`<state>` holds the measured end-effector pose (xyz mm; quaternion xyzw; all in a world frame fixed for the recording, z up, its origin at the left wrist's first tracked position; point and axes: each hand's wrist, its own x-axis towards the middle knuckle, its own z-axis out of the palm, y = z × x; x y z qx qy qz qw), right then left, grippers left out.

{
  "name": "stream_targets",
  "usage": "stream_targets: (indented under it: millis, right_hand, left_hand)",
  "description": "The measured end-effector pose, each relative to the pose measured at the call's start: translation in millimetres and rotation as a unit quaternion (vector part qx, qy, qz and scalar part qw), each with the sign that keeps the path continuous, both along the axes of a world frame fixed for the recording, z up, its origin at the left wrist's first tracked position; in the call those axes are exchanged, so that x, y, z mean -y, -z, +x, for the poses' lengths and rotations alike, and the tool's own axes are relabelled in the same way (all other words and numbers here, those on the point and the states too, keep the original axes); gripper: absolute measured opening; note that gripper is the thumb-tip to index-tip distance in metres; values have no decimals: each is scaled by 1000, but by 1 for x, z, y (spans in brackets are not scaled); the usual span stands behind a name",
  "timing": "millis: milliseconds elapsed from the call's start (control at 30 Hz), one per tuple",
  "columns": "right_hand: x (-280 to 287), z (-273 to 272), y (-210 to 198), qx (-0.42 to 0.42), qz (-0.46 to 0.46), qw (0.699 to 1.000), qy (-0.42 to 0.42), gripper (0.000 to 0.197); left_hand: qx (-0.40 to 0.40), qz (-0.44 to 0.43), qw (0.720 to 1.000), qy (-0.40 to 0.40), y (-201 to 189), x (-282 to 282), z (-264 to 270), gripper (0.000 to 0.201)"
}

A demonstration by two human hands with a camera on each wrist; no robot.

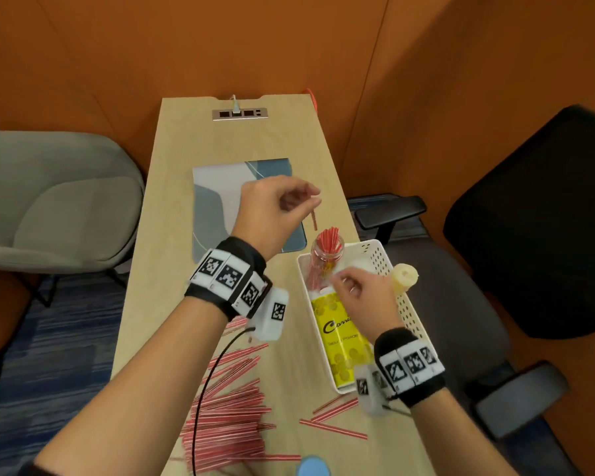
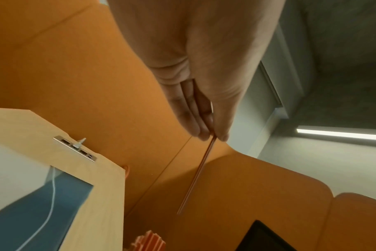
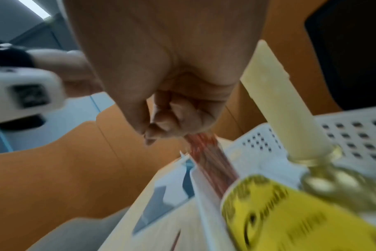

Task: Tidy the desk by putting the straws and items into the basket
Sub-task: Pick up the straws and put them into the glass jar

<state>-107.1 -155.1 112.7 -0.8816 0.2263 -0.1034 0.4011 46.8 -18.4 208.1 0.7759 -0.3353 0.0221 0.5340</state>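
We see the left hand (image 1: 272,207) raised over the desk (image 1: 241,139), its thumb and fingertips pinching a red-striped straw (image 2: 195,176) that hangs down just above the jar (image 1: 325,259). In the head view most of that straw is hidden behind the fingers; only a short blurred bit shows below them. The jar, packed with upright red straws, stands in the far end of the white basket (image 1: 380,255) at the desk's right edge.

Our right hand (image 1: 361,297) hovers over the basket with its fingers curled in. The wrist view is smeared, and the fingers seem to sit at the tops of the jar's straws, but we cannot tell whether they grip anything.

A yellow can (image 1: 340,341) lies in the basket, partly covered by that hand and wrist. Its label reads "Corri…", cut off by the hand, with a smaller line below like "Talcum Powder", too soft to be sure. A pale cream tube (image 1: 404,277) sticks up at the basket's right wall; its lower end is hidden.

A loose pile (image 1: 227,420) of straws lies on the near desk, partly under the left forearm, with a few more (image 1: 334,419) near the basket's near end. A grey-blue mat (image 1: 217,201) lies farther off, a socket strip (image 1: 240,114) at the far edge. A blue round thing (image 1: 312,467) is cut off at the bottom.
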Motion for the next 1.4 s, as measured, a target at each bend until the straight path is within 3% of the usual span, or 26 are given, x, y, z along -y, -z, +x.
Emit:
stream_targets:
  millis: [200,333,433,500,700,867,967,1133,1400]
  right_hand:
    - [-57,-58,65,-155,74,967,-190,21]
    - [-90,-76,86,-203,78,939,-267,22]
    - [-109,-78,100,-221,59,926,-300,18]
    - [-121,-76,110,-229,39,921,-313,17]
    - [-149,-72,130,-247,-61,917,-308,42]
    - [-160,-75,133,-242,-94,920,-294,20]
    - [-160,-76,133,-235,-95,926,-280,16]
    - [-153,-78,128,-239,-94,933,-254,12]
    - [-120,-79,105,-197,20,972,-129,4]
  left_hand:
    - [-7,94,993,67,18,46,6,9]
    - [11,228,971,69,54,42,1,46]
    - [-5,204,978,52,72,21,-7,63]
    - [-18,183,982,36,79,0,-12,60]
    - [-93,189,976,-61,127,-95,-28,32]
    - [-210,313,921,-95,186,-174,-65,22]
    - [-257,340,897,-118,211,-201,-88,12]
    - [-273,352,889,-111,236,-220,-108,16]
    - [-238,303,899,-207,243,-225,-112,19]
